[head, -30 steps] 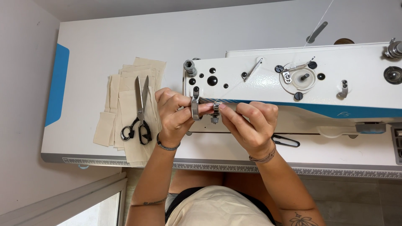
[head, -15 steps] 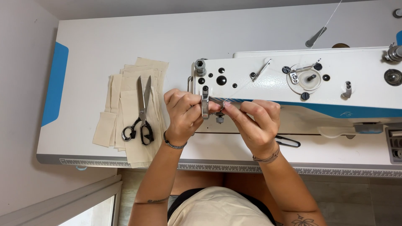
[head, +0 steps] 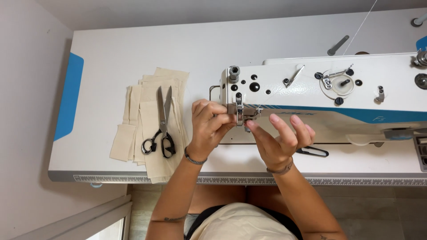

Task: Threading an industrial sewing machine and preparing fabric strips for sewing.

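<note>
At 12 o'clock from both hands, the white industrial sewing machine w/ blue stripe [head: 329, 95] sat closer in view than before. Left hand [head: 209, 129] pinched its metal presser foot [head: 240, 116]; right hand [head: 282, 140], fingers now half spread, touched the needle area, so threading seemed ongoing. Steel scissors w/ black handles [head: 162, 124] lay on beige cloth pieces [head: 147, 133] at 9 o'clock.

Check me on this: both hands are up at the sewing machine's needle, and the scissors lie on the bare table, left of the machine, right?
Not quite. The head view shows the scissors lying on the stack of beige fabric pieces, not on bare table. The rest holds: left hand and right hand are at the sewing machine's needle area.
</note>
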